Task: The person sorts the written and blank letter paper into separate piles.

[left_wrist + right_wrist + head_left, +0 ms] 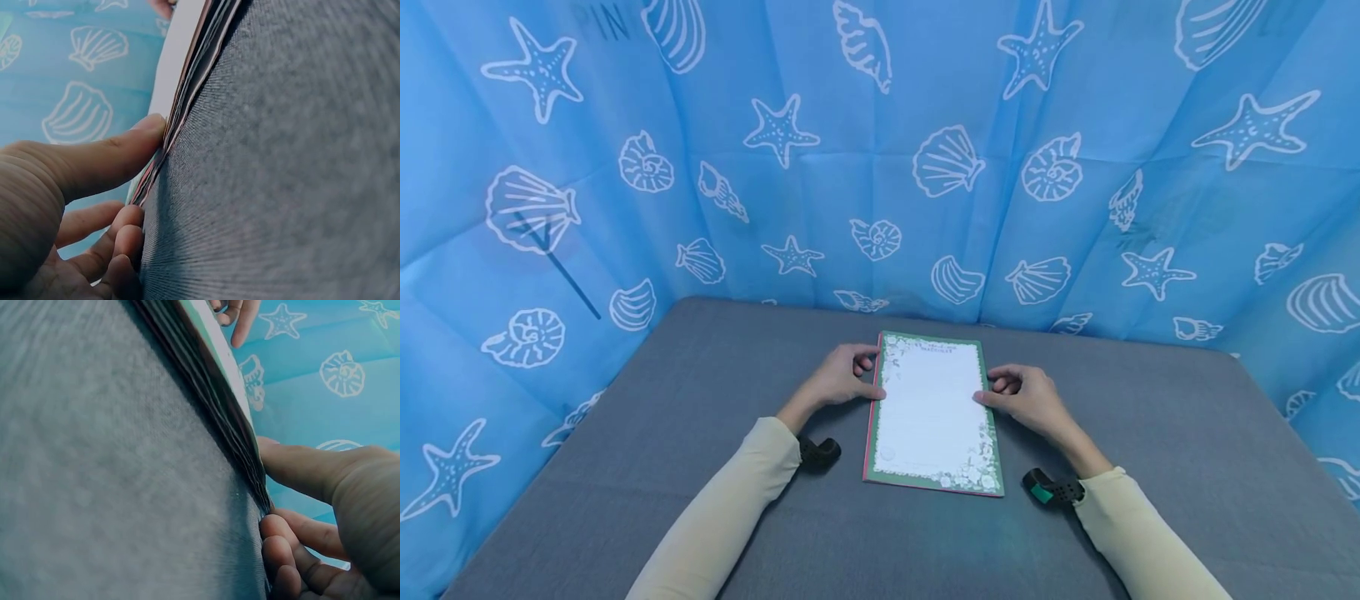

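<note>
A stack of printed paper sheets (932,408) lies flat on the grey table, its top sheet white with a green floral border and small lettering at the top. Red shows along its left and front edges. My left hand (844,375) holds the left edge, thumb on the rim of the top sheet and fingers curled beside the layers. At the right edge my right hand (1021,392) grips in a similar way, its thumb (300,465) against the upper edge and its fingertips (278,550) low by the table. Several uneven layers show in both wrist views.
The grey cloth-covered table (737,358) reaches back to a blue curtain (880,200) printed with white shells and starfish. Dark bands (820,454) sit at both wrists, below the cream sleeves (722,508).
</note>
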### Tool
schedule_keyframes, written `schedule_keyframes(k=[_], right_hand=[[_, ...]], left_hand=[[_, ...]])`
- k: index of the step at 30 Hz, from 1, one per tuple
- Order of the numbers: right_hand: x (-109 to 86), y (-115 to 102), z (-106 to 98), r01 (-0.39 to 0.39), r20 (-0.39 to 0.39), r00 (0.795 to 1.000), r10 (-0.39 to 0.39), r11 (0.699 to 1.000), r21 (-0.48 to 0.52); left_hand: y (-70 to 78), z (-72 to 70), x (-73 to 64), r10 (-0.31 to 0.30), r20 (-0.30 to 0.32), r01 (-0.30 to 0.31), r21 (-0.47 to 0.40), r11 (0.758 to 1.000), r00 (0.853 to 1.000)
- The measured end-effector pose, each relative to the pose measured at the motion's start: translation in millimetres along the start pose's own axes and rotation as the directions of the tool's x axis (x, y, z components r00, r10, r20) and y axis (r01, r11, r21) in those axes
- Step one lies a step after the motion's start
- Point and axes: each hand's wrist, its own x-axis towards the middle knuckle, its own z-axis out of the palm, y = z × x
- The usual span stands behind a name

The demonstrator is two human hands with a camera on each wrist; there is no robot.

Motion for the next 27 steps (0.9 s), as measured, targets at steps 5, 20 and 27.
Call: schedule_keyframes(k=[5, 20, 27], right_hand=[[-0.1, 1.0, 1.9, -0.009, -0.015, 1.000, 0.009, 1.000, 0.002], [-3.9, -8.3, -6.9, -0.051, 0.025, 0.999, 0.046, 0.955, 0.292], [-3.9, -12.2, -13.7, -0.060, 0.030, 0.998, 0.052, 0.890, 0.451]], left_hand=[[-0.8, 0.9, 0.6, -0.001, -0.006, 0.001, 0.002, 1.000, 1.000], [2.8, 2.2, -2.2, -0.011, -0.041, 0.012, 0.006, 1.000, 0.999], [5.5, -0.5, -3.3, 0.014, -0.096, -0.027, -0.141, 0.990, 0.995]])
